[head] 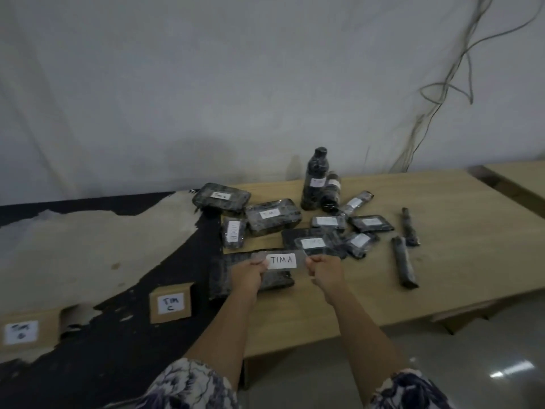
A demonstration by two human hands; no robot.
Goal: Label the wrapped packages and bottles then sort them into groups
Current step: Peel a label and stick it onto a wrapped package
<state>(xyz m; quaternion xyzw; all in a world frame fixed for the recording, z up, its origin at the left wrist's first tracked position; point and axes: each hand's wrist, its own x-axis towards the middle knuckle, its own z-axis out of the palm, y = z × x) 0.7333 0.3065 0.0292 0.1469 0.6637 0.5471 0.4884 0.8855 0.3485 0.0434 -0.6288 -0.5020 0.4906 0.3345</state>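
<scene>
Left hand (248, 272), right hand (325, 269) pinch label (281, 260) ends above package (275, 280), beside table (442, 261) edge.

We find the black wrapped packages (272, 216) on the pale wooden table (442, 261), the black wrapped bottles (315, 178) behind them, and the brown cardboard boxes (170, 304) at near left.

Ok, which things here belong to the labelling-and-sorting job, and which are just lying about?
Job: TIM A label, pinched by left hand and right hand; large wrapped package under it; labelled packages; wrapped bottles; two wrapped rolls, no label showing; TIM C box.
Lying about: cables on the wall; torn paper.
</scene>
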